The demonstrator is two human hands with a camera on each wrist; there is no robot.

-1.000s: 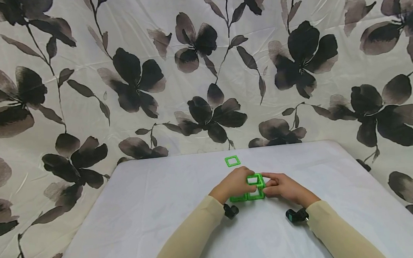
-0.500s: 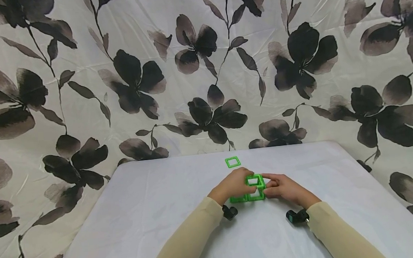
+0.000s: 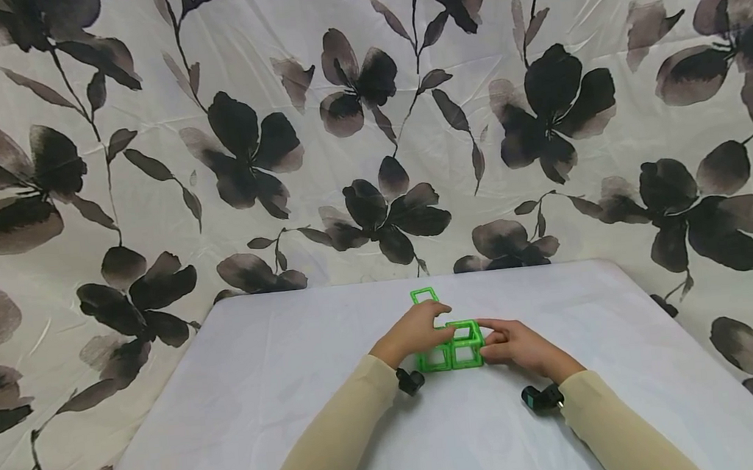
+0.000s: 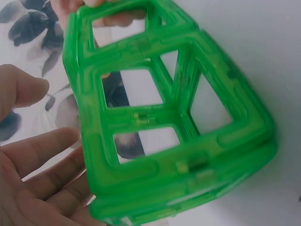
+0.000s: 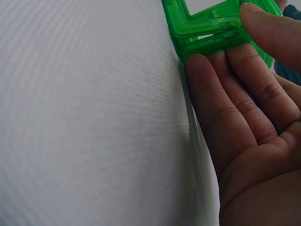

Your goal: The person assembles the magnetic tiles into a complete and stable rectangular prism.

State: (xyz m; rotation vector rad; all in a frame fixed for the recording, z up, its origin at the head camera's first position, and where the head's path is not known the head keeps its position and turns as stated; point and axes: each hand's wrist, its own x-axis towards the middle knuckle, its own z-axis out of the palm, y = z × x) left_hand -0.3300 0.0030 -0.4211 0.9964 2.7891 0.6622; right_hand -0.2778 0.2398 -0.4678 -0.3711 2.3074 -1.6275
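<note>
Green see-through magnetic tiles are joined into a hollow, box-like block, two squares wide, on the white table. My left hand hovers over the block's left part, thumb and fingers spread. In the left wrist view, its fingers sit beside and partly behind the tile block, pinching nothing. My right hand holds the block's right end. In the right wrist view, the thumb lies over a tile edge and the other fingers touch the side. The right index fingertip is hard to make out there.
One loose green square tile lies behind the block, partly covered by my left hand. The white-covered table ends at a floral curtain. Black wrist cameras hang under both wrists.
My left hand has let go of the block's top and drawn left, uncovering more of the left square. The right hand stays at the right end.
</note>
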